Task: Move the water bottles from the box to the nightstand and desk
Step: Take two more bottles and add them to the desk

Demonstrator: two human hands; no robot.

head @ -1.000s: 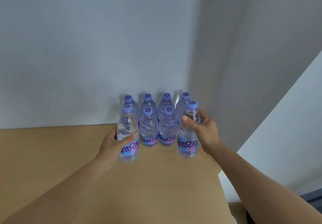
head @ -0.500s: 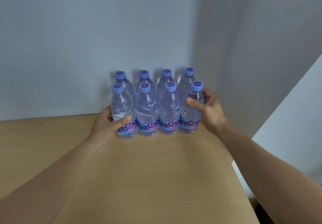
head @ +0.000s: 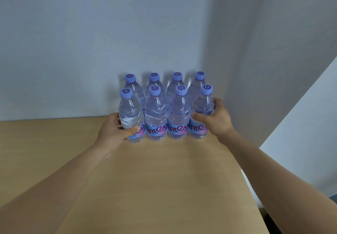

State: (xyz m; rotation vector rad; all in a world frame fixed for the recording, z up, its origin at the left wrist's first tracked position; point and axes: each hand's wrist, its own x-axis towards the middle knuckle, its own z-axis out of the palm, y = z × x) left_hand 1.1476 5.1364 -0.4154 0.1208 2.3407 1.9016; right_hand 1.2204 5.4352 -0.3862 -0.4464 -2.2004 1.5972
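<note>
Several clear water bottles with purple caps stand upright in two rows at the back of a light wooden desk top (head: 155, 179), close to the wall. My left hand (head: 116, 131) is wrapped around the front left bottle (head: 130, 113), which rests on the wood. My right hand (head: 216, 119) grips the front right bottle (head: 203, 106), also standing on the surface. Two more front bottles (head: 166, 113) stand between them, touching. The back row (head: 165, 82) is partly hidden behind the front one.
A pale wall (head: 91, 42) rises right behind the bottles and a corner wall (head: 264, 51) closes the right side. The desk's right edge (head: 249, 188) drops off to a white panel (head: 310, 133) and dark floor.
Both hands set their bottles down into the front row, level with the others. The view has come closer and the hands still hold the two end bottles.
</note>
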